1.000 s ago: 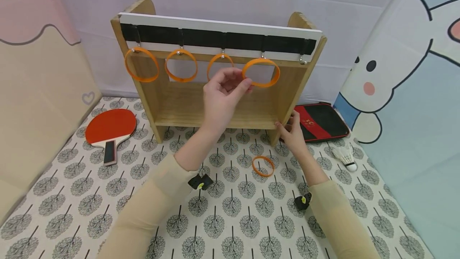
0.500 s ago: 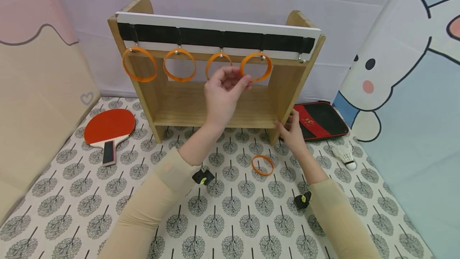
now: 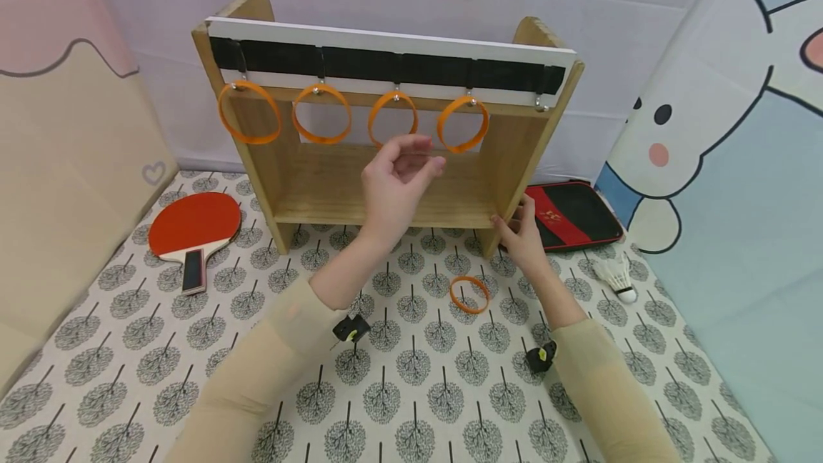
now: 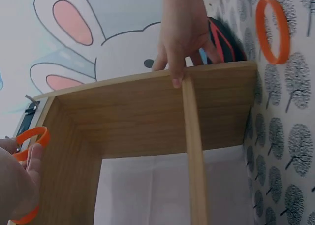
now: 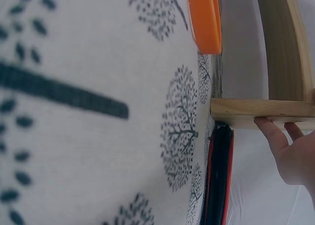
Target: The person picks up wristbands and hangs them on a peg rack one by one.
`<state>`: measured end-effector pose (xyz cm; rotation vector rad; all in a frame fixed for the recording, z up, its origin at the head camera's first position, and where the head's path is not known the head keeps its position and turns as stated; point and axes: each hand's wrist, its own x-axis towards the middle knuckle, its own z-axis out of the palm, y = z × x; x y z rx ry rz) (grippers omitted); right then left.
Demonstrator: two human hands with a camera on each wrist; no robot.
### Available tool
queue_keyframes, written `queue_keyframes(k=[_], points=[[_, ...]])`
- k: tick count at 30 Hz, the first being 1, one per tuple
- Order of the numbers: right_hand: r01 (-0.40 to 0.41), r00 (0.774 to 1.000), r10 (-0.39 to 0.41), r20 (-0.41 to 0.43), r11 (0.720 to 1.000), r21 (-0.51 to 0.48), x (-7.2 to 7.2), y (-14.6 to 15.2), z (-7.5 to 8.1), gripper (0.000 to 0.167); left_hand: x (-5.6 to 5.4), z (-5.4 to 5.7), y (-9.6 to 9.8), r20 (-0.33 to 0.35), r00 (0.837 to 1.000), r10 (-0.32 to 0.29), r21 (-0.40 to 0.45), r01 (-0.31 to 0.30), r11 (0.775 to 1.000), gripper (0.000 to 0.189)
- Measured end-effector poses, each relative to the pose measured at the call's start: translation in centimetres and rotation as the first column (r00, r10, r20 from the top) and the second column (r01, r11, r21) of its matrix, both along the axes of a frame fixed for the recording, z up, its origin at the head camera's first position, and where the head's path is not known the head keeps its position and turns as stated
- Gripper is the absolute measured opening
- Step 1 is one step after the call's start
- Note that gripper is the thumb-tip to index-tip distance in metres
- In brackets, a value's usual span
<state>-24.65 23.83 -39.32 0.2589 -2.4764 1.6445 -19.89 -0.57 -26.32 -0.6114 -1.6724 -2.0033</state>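
In the head view my left hand (image 3: 393, 188) is raised before the wooden rack (image 3: 334, 184), its fingers bent and apart with nothing between them. Just right of the fingertips, an orange ring (image 3: 441, 136) hangs from the fourth hook. Three more orange rings hang to its left, the third ring (image 3: 371, 120) partly near my hand. The rightmost hook (image 3: 541, 106) is bare. My right hand (image 3: 524, 241) grips the rack's right side panel, thumb at the front edge and fingers on the outer face. One loose orange ring (image 3: 469, 311) lies on the patterned cloth.
A red table tennis paddle (image 3: 199, 223) lies left of the rack. To the right are a black and red case (image 3: 575, 213), close by the right hand, and a white shuttlecock (image 3: 617, 279). Fabric walls stand behind and at both sides.
The left hand has let go of the fourth ring and drawn slightly down from it. That ring now hangs by itself on its hook. The right hand has stayed on the rack.
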Motion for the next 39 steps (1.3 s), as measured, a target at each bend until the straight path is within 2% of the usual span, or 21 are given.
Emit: queue_keyframes(k=[5, 8, 11, 14, 15, 19, 23, 25, 29, 33, 36, 39], points=[[-0.003, 1.0, 0.003, -0.009, 1.0, -0.009, -0.1, 0.1, -0.1, 0.062, 0.0, -2.1, -0.5, 0.002, 1.0, -0.018, -0.106, 0.018, 0.994, 0.03], [-0.005, 1.0, 0.005, -0.01, 1.0, -0.007, -0.1, 0.1, -0.1, 0.062, 0.3, -3.1, -0.8, -0.003, 1.0, -0.028, -0.206, 0.027, 0.978, 0.031], [-0.007, 1.0, 0.007, -0.005, 1.0, -0.01, -0.2, 0.1, -0.2, 0.063, 0.6, -4.4, -1.1, 0.003, 0.999, -0.049, -0.315, 0.047, 0.948, 0.034], [-0.011, 1.0, 0.011, 0.002, 1.0, -0.015, -0.2, 0.1, -0.2, 0.064, 0.7, -6.3, -1.5, 0.006, 0.998, -0.068, -0.44, 0.063, 0.896, 0.037], [-0.009, 1.0, 0.009, 0.003, 1.0, -0.014, -0.1, 0.0, -0.2, 0.064, 0.7, -7.0, -1.6, 0.009, 0.997, -0.072, -0.483, 0.068, 0.873, 0.038], [-0.001, 1.0, 0.001, 0.003, 1.0, -0.005, -0.2, 0.0, -0.1, 0.064, 0.8, -9.4, -1.9, 0.03, 0.995, -0.091, -0.649, 0.089, 0.755, 0.041], [0.001, 1.0, -0.001, 0.019, 1.0, -0.01, 0.0, -0.1, 0.3, 0.064, 0.9, -11.1, -1.9, 0.075, 0.987, -0.141, -0.754, 0.149, 0.64, 0.046], [-0.006, 1.0, 0.006, 0.018, 1.0, -0.011, 0.4, -0.4, 0.9, 0.063, 0.8, -11.7, -1.8, 0.102, 0.98, -0.172, -0.788, 0.185, 0.587, 0.051], [-0.017, 1.0, 0.018, 0.022, 1.0, -0.024, 1.4, -1.1, 2.2, 0.062, 0.2, -12.9, -1.4, 0.142, 0.964, -0.227, -0.854, 0.235, 0.463, 0.058], [-0.012, 0.999, 0.013, 0.033, 0.999, -0.033, 1.8, -1.3, 2.6, 0.061, -0.7, -14.0, -0.9, 0.21, 0.939, -0.272, -0.891, 0.299, 0.343, 0.057], [-0.008, 0.999, 0.009, 0.036, 0.999, -0.033, 1.8, -1.3, 2.6, 0.061, -1.4, -14.7, -0.6, 0.238, 0.929, -0.284, -0.914, 0.312, 0.257, 0.056], [-0.008, 0.999, 0.009, 0.035, 1.0, -0.026, 1.8, -1.2, 2.6, 0.061, -2.2, -15.2, -0.2, 0.236, 0.925, -0.298, -0.935, 0.3, 0.19, 0.058]])
